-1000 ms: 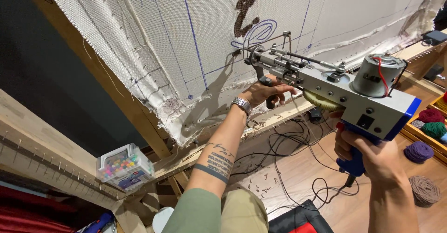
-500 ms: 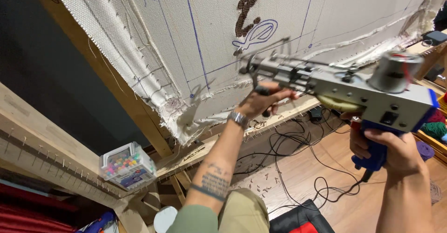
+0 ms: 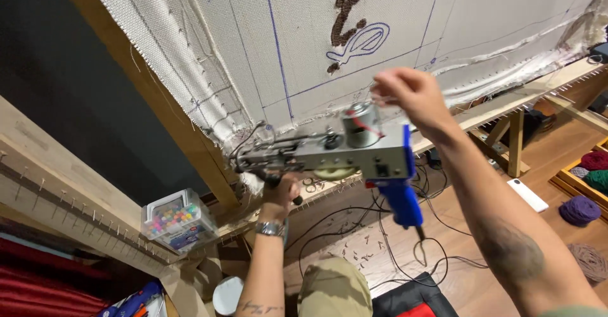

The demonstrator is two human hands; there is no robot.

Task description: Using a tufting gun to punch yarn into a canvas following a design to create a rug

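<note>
One tufting gun (image 3: pixel 335 155) lies level, long axis left-right, below the backing cloth (image 3: pixel 392 38). Left hand (image 3: pixel 280 193) clamped on its lower grip; right hand (image 3: pixel 408 95), fingers pinched together, above the motor, off the blue handle (image 3: pixel 402 200).

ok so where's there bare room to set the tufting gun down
Bare floor shows right of the white remote, short of the purple yarn ball. Below the tufting gun, held by the left hand, cables and scraps crowd the floor. The frame ledge holds a bead box.
</note>
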